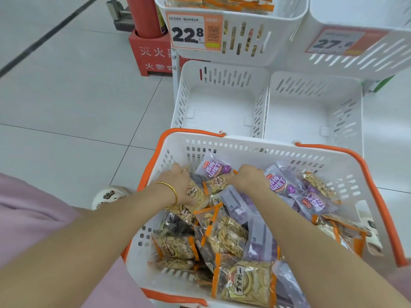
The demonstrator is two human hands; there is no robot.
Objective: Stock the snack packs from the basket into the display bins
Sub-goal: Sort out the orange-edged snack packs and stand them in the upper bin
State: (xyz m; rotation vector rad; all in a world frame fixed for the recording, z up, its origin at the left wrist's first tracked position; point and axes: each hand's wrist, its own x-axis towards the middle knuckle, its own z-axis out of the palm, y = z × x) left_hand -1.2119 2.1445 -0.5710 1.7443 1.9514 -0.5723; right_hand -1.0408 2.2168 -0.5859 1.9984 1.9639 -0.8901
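Both the left hand (pixel 180 184) and right hand (pixel 249 179) dig inside the basket (pixel 244 142), fingers buried, grip untellable. Packs (pixel 244 284) look light, slippery; pinch a sealed edge.

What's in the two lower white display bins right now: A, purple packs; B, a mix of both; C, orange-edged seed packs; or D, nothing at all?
D: both lower display bins show only bare white floors, while the snack packs lie in the basket.

Open top access to left lower bin (pixel 222 77) and right lower bin (pixel 311 85) over basket rim (pixel 255 142); upper bins (pixel 280 32) overhanging at back.
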